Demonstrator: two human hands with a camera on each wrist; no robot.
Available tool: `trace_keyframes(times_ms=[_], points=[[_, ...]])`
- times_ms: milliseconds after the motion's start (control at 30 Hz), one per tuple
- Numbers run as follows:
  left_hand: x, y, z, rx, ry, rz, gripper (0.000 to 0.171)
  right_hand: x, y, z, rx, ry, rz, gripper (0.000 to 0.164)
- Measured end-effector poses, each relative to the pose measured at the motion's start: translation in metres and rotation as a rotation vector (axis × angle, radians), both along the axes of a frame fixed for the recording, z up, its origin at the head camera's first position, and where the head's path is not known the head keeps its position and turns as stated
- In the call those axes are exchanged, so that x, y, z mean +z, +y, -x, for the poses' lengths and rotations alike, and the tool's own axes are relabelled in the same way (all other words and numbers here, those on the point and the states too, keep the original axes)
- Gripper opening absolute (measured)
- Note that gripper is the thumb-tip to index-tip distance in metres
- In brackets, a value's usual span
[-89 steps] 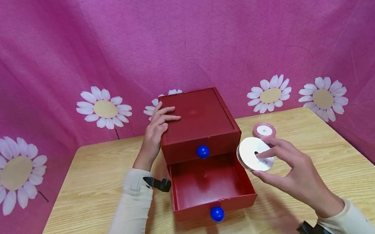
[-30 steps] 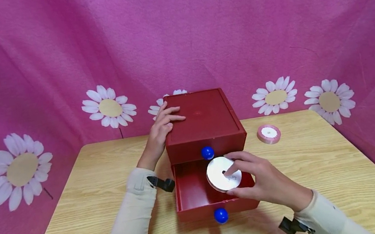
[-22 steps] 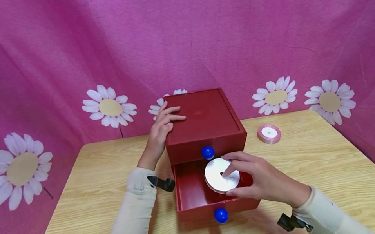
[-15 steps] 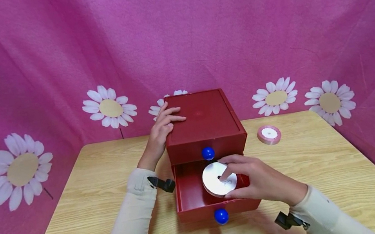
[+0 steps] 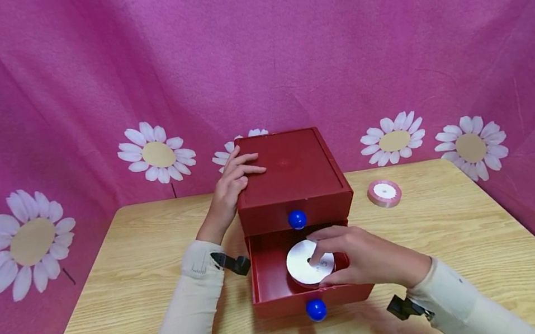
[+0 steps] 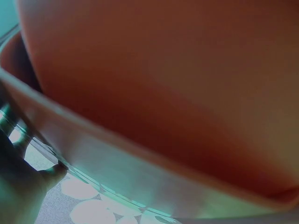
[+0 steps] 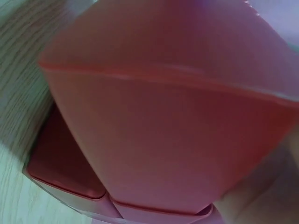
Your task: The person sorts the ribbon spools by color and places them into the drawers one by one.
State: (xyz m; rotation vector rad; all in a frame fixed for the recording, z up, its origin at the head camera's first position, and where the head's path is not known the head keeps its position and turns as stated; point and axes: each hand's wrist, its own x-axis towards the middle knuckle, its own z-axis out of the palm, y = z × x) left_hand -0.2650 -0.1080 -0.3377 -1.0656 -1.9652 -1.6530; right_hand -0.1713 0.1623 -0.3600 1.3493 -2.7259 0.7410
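A red two-drawer box [image 5: 293, 172] stands on the table, its lower drawer [image 5: 274, 279] pulled out and the upper one closed. My left hand [image 5: 230, 189] rests on the box's left top edge with fingers spread over the lid; the left wrist view shows part of that hand [image 6: 28, 186] beside the red plastic. Inside the lower drawer, my right hand [image 5: 360, 256] holds a white-faced ribbon spool [image 5: 300, 261] by its rim, a finger near the centre hole. The drawer wall [image 7: 163, 135] fills most of the right wrist view and hides the spool there.
A pink ribbon spool [image 5: 385, 193] lies on the wooden table [image 5: 457, 221] to the right of the box. Blue knobs [image 5: 316, 310] stick out from both drawer fronts. Behind the table hangs a pink cloth [image 5: 282, 46] with daisies.
My right hand has carried the white spool left from beside the box, then lowered it into the open drawer. The left hand has kept its place on the box.
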Motion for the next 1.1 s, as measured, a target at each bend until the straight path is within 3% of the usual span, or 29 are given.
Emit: trace_keyframes(times_ms=[1100], points=[[-0.001,0.0,0.001,-0.002,-0.009,0.006,0.037,-0.004,-0.017,0.008,0.027,0.006,-0.127,0.024]])
